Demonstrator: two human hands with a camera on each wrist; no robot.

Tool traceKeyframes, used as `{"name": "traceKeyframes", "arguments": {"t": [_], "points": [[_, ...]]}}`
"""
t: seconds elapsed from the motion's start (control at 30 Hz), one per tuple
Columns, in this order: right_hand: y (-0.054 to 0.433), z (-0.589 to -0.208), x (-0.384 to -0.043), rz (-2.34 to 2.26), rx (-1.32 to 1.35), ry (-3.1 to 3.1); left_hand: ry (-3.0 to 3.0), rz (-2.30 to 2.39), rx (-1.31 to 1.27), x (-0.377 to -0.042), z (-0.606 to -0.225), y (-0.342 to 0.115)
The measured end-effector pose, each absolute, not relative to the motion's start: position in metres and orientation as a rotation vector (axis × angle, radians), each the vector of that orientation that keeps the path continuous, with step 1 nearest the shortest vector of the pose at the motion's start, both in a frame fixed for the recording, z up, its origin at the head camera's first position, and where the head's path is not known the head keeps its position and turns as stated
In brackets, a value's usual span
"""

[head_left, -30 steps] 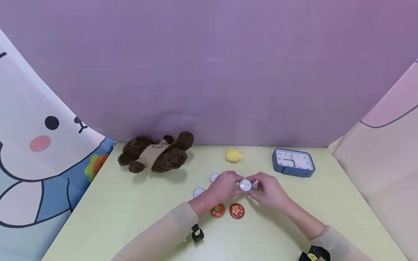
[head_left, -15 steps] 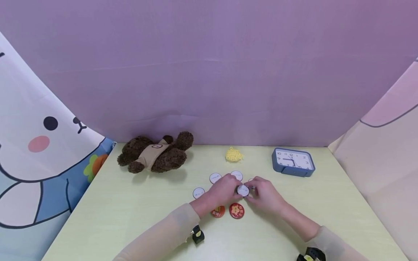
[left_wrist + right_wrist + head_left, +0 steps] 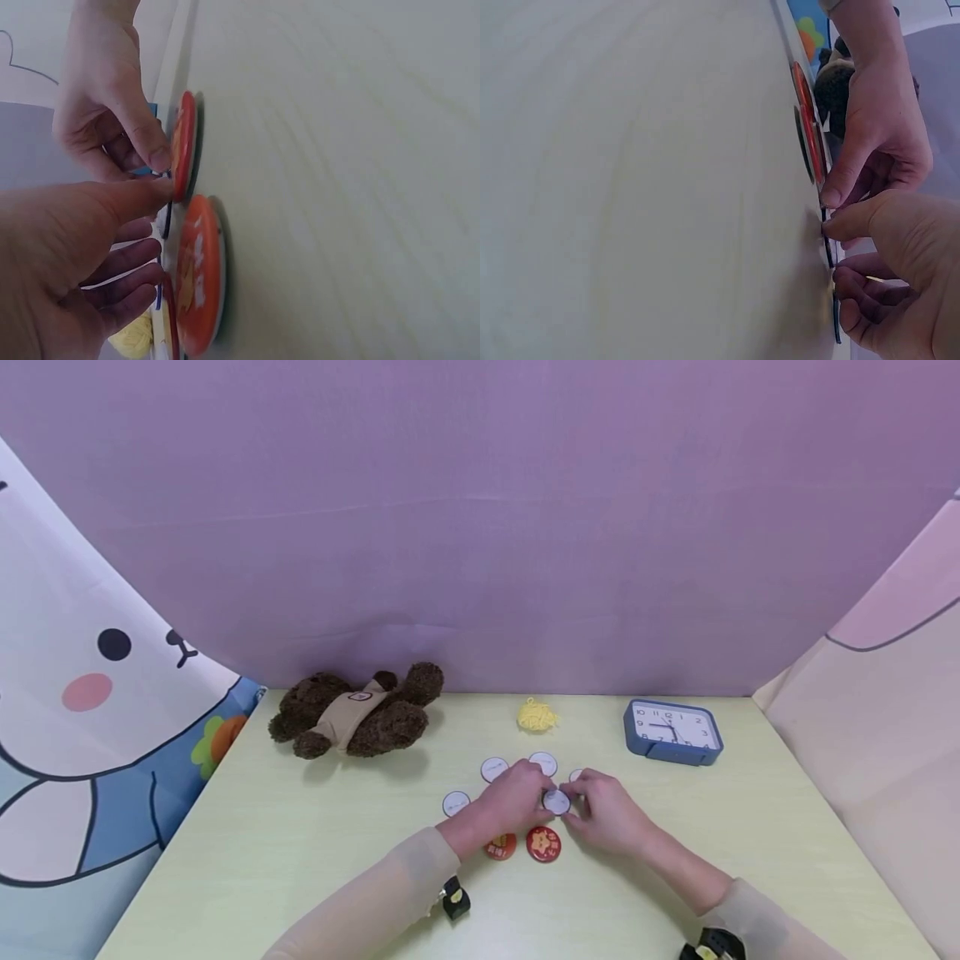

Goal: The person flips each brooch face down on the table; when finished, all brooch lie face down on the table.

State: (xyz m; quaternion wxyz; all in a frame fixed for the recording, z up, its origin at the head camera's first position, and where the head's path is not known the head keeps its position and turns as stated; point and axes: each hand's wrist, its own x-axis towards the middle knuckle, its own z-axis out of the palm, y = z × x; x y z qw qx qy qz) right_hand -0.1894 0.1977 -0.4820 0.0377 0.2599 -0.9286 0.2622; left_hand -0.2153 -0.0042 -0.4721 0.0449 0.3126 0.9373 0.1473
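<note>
Between the two hands is a white round badge (image 3: 556, 802) with a dark rim, close over the table. My left hand (image 3: 516, 795) pinches its left edge with thumb and fingertips. From the other side, the thumb and fingers of my right hand (image 3: 611, 814) pinch its right edge. Just below the hands lie a red badge (image 3: 543, 844) with a yellow star and an orange badge (image 3: 500, 847), partly covered by the left wrist. More white round badges lie behind and left of the hands: one on the left (image 3: 456, 803), others behind (image 3: 495, 769), (image 3: 543, 764), and one (image 3: 576, 775) partly behind the right fingers.
A brown teddy bear (image 3: 360, 714) in a beige shirt lies at the back left of the pale table (image 3: 247, 868). A small yellow yarn ball (image 3: 537, 716) sits at the back middle, a blue clock (image 3: 672, 732) at the back right. A purple cloth (image 3: 480, 543) hangs behind.
Both hands have brought the white badge slightly nearer the person and a little left. More of the white badges behind now shows. Over the last half second the hands barely moved.
</note>
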Motion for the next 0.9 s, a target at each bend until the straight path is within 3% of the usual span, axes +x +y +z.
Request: {"name": "traceKeyframes", "arguments": {"t": [0.3, 0.9], "points": [[0.186, -0.469, -0.195, 0.851, 0.734, -2.866, 2.914, 0.570, 0.927, -0.221, -0.462, -0.041], [0.137, -0.465, -0.200, 0.790, 0.983, -2.911, 2.865, 0.657, 0.923, -0.207, -0.474, -0.095]]}}
